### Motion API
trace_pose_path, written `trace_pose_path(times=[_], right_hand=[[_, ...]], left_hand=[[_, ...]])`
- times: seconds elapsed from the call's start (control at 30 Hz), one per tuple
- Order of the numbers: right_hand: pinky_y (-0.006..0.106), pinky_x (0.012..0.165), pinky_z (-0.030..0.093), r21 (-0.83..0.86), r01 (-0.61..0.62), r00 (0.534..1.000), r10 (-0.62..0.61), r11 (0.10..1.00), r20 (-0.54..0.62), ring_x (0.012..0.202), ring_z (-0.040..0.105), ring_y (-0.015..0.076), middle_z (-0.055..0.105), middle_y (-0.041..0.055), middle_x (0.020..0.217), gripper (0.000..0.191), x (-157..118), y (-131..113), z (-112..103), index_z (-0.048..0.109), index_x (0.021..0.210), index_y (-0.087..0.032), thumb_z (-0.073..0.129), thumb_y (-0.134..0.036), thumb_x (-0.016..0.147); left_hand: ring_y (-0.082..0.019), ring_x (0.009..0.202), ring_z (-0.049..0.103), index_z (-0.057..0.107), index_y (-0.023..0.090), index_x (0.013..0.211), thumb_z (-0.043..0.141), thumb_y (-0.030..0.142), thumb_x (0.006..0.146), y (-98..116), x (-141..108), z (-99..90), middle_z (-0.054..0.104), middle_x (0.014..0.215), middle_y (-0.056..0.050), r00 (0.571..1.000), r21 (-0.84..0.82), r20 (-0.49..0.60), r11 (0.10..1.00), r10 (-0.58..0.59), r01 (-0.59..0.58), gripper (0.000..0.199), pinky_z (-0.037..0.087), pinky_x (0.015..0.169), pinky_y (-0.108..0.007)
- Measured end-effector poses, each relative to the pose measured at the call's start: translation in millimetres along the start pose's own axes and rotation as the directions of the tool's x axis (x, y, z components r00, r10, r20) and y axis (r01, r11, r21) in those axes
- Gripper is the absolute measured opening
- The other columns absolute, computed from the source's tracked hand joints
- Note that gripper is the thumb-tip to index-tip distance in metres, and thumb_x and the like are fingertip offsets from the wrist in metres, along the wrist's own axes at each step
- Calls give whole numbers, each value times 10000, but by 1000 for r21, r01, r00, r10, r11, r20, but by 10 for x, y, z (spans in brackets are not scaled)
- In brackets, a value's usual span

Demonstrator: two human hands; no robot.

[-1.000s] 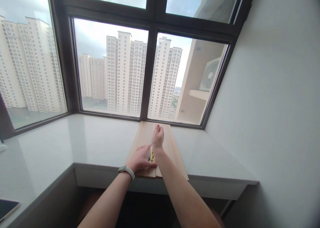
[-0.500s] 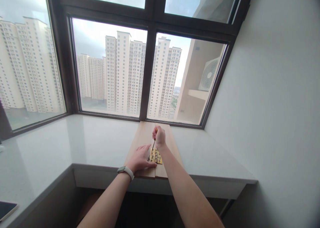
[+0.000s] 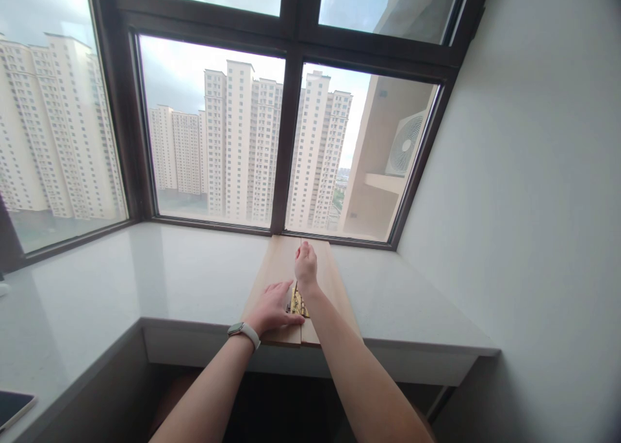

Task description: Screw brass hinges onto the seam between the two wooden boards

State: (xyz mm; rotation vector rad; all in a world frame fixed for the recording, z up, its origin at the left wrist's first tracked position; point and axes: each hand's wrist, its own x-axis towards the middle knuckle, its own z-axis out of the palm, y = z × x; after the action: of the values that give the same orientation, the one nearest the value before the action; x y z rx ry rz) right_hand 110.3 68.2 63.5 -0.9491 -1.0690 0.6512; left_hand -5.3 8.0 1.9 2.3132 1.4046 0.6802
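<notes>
White counter (image 3: 194,268) is carrying two wooden boards (image 3: 275,265) side by side below a dark-framed window (image 3: 284,139). Gold hinge (image 3: 297,304) is lying across their seam, between left hand's (image 3: 272,307) spread thumb and fingers, partly covered by right forearm (image 3: 344,349). Left hand is resting low, fingers wide. Right hand (image 3: 306,267) is fisting above, fingers closed around screwdriver (image 3: 296,287), shaft pointing down, handle hidden.

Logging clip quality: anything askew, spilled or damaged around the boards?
No spill or visible damage. Only oddity: the wooden boards jut slightly past the front edge of the counter, unsupported there. The gold-coloured hardware is partly hidden by the left hand and right forearm; can't judge its alignment.
</notes>
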Motion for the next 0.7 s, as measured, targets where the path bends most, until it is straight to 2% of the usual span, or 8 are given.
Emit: trace_pose_path(times=[0.1, 0.17, 0.23, 0.37, 0.43, 0.53, 0.63, 0.7], right_hand=[[261, 459, 288, 89, -70, 993, 62, 993, 97, 480, 352, 130, 424, -41, 531, 366, 45, -79, -58, 396, 638, -254, 430, -446, 948], [262, 429, 242, 155, -170, 971, 139, 973, 195, 435, 288, 119, 369, -51, 486, 350, 71, -136, -121, 381, 606, -254, 433, -416, 912], [260, 419, 229, 196, -239, 952, 190, 951, 241, 413, 248, 108, 335, -60, 463, 346, 86, -175, -178, 369, 589, -254, 439, -412, 888], [253, 442, 292, 232, -213, 948, 143, 949, 284, 416, 311, 107, 399, -64, 472, 298, 55, -174, -212, 426, 647, -245, 491, -419, 880], [248, 480, 345, 212, -152, 963, 96, 965, 252, 462, 410, 117, 490, -54, 528, 261, 21, -146, -189, 479, 727, -237, 555, -434, 881], [249, 546, 407, 129, -69, 994, 57, 989, 92, 579, 531, 138, 596, -21, 656, 315, -15, -86, -138, 528, 816, -227, 612, -523, 888], [261, 574, 429, 61, -53, 996, 57, 997, -67, 619, 548, 149, 602, -4, 707, 383, -5, -15, -97, 529, 824, -230, 543, -598, 929], [268, 569, 424, 24, -59, 994, 61, 998, -95, 593, 517, 149, 568, -12, 688, 407, 20, 25, -79, 517, 814, -237, 462, -609, 969]], left_hand=[[-380, 1458, 395, 406, 248, 1539, 798, 729, 592, 9, -8, -11, 478, 1560, -132, 1000, -9, 8, 1000, -11, 11, 1132, 311, 1200, -437], [-379, 1468, 385, 395, 252, 1549, 803, 720, 588, 13, -9, -12, 470, 1570, -126, 1000, -14, 14, 1000, -22, 22, 1144, 298, 1208, -429], [-379, 1471, 382, 392, 245, 1553, 799, 726, 585, 9, -6, -6, 466, 1573, -127, 1000, -16, 15, 1000, -21, 21, 1155, 296, 1212, -425], [-388, 1470, 385, 401, 248, 1549, 785, 734, 589, -14, 10, 20, 471, 1571, -125, 1000, -7, 4, 1000, -10, 10, 1143, 307, 1209, -431], [-386, 1471, 383, 400, 247, 1549, 780, 730, 599, -22, 16, 29, 469, 1572, -126, 1000, -3, 1, 1000, -6, 6, 1131, 309, 1207, -432], [-375, 1475, 379, 395, 235, 1553, 771, 729, 619, -21, 17, 27, 461, 1576, -133, 1000, -2, 2, 1000, 3, -3, 1121, 311, 1205, -429], [-372, 1472, 383, 394, 232, 1553, 776, 730, 616, -12, 12, 16, 463, 1573, -139, 1000, -2, 6, 1000, 5, -5, 1128, 316, 1200, -428], [-374, 1465, 393, 397, 234, 1551, 781, 732, 610, -8, 10, 10, 469, 1567, -141, 1000, 1, 5, 1000, 3, -3, 1132, 323, 1195, -427]])
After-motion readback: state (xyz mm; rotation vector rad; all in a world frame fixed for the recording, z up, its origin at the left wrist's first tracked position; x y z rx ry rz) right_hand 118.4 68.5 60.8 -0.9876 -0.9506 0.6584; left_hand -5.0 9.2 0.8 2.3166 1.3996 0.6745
